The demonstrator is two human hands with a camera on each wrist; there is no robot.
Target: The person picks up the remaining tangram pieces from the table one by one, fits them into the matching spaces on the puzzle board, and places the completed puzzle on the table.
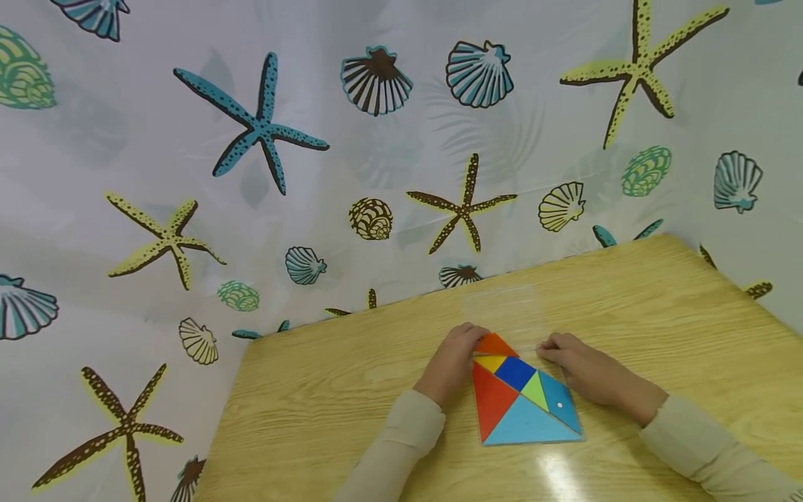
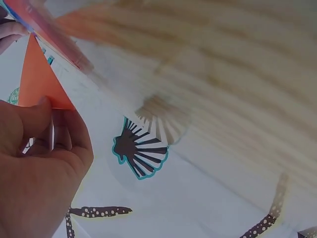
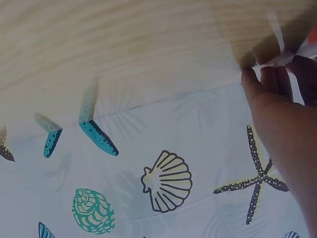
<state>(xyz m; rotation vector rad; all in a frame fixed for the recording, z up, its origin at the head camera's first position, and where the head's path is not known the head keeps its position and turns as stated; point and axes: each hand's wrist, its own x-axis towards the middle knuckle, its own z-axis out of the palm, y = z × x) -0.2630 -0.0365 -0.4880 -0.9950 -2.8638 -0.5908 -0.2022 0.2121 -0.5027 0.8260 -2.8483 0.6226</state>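
Observation:
A tangram set lies on the table in a flat clear plastic case (image 1: 533, 441). It includes a red triangle (image 1: 492, 397), a light blue triangle (image 1: 527, 422) and a dark blue square (image 1: 516, 374). Between the thumb and fingers of my left hand (image 1: 448, 366) is an orange triangle (image 2: 42, 79), pinched by its edge and tilted up at the case's upper left corner. My right hand (image 1: 586, 373) has its fingertips at the case's upper right edge, pinching the thin clear plastic (image 3: 283, 60) there. Part of its grip is hidden.
Behind the case lies its transparent lid (image 1: 502, 307), flat on the wooden table (image 1: 314, 390). A white curtain (image 1: 389, 153) printed with shells and starfish hangs along the table's back and sides.

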